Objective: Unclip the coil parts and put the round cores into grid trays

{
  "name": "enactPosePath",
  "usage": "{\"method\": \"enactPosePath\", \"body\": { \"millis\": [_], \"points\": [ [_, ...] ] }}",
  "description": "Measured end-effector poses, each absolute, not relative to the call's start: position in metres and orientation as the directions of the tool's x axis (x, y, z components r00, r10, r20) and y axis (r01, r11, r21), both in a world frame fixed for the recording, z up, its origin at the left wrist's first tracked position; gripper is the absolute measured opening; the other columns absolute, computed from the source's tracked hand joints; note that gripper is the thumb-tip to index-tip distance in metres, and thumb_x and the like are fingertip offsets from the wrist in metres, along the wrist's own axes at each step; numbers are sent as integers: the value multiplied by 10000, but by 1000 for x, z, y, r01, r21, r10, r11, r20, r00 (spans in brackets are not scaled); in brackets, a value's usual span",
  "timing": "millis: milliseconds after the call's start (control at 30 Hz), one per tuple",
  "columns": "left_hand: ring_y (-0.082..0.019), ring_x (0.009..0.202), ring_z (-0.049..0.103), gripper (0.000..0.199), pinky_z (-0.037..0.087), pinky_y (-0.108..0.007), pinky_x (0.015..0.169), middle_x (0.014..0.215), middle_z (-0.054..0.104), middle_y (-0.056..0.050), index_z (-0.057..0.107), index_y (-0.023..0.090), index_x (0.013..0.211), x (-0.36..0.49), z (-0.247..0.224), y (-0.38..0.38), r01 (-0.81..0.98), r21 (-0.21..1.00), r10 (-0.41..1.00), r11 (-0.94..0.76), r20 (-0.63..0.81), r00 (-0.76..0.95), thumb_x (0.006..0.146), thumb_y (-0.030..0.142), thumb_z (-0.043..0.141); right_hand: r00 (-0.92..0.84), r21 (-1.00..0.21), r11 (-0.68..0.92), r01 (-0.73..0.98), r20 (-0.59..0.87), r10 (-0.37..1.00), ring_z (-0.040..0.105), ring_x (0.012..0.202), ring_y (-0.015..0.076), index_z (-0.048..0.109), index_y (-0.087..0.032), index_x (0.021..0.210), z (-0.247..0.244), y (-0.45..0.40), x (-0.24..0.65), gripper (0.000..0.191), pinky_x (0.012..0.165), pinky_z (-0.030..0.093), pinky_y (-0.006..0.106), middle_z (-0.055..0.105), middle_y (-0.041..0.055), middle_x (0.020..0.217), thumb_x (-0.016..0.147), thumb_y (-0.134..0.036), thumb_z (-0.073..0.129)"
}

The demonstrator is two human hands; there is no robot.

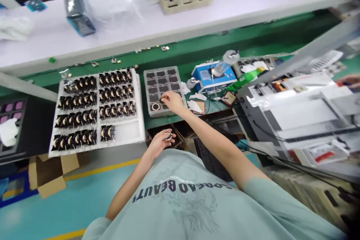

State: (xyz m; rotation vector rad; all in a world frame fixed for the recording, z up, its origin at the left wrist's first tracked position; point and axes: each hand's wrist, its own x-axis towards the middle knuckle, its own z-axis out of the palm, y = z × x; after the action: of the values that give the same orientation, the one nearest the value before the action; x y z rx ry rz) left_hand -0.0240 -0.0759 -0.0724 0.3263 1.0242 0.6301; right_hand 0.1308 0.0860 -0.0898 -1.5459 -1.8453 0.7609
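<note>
Close to my body, my left hand [159, 143] is closed around a round watch-case-like piece [168, 135] with a shiny rim and dark middle. My right hand [172, 102] reaches over a clear compartment tray [161, 114], its thumb and forefinger pinched on a small dark round piece [162, 100] at a front compartment. Its exact kind is too small to make out. In the front left compartment lies a similar round piece with a gold-coloured ring [155, 107]. Dark square inserts [152, 82] fill other compartments of that tray.
Left stands a white foam tray [126, 133] with rows of black clipped parts [75, 119]. To the right are a blue device [206, 78], a green bottle [247, 78] and a grey machine [306, 108]. A raised shelf [120, 33] crosses behind; another person's hand [350, 80] shows far right.
</note>
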Motion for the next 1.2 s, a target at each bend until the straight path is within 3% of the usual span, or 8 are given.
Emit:
{"method": "enactPosePath", "body": {
  "millis": [200,333,600,767,1000,1100,1200],
  "points": [
    [-112,636,654,304,412,-179,488,1006,741,-116,604,157,1017,-72,-53,-89,-395,551,676,735,-644,359,751,205,744,-341,-513,328,793,72,937,619,910,220,714,-185,980,-108,122,79,169,813,453,321,661,88,1039,967,-213,548],
    [-98,605,645,241,383,-168,473,1015,747,-135,600,152,920,-88,-51,-86,-402,583,707,706,-610,358,758,240,755,-435,-452,439,776,119,892,596,993,235,720,-185,1015,-126,108,83,307,870,459,326,647,118,1026,1031,-295,434],
    [-85,574,623,262,382,-165,468,935,733,-97,652,146,985,-95,-57,-71,-395,612,728,685,-591,349,751,215,749,-495,-492,513,704,178,850,577,1083,254,724,-222,1158,-139,78,89,377,1004,457,388,659,129,1126,1033,-349,392],
    [-75,512,548,203,376,-179,471,687,604,8,677,160,975,-92,-59,-64,-338,706,782,623,-566,260,774,176,697,-461,-472,496,729,197,865,567,1046,272,741,-196,1112,-132,82,80,389,963,479,415,670,142,1079,1033,-343,390],
    [-87,526,522,237,375,-193,497,649,569,21,670,165,1001,-98,-58,-59,-259,798,839,544,-510,192,766,145,646,-559,-404,567,718,152,815,538,1065,273,739,-208,1124,-125,93,81,345,962,472,408,665,134,1111,1010,-205,413],
    [-96,528,519,243,370,-202,500,633,564,22,667,163,1003,-100,-56,-60,-243,807,843,538,-507,179,762,150,638,-519,-465,518,718,138,844,548,1062,270,758,-211,1055,-125,93,84,300,947,472,399,673,131,1092,997,-218,463],
    [-104,537,527,257,370,-208,506,619,565,23,666,158,1014,-101,-55,-62,-225,817,846,532,-502,176,759,146,637,-363,-548,369,751,124,923,584,1007,259,762,-190,984,-125,93,83,222,925,476,394,687,122,1035,955,-238,548]
  ]
}}
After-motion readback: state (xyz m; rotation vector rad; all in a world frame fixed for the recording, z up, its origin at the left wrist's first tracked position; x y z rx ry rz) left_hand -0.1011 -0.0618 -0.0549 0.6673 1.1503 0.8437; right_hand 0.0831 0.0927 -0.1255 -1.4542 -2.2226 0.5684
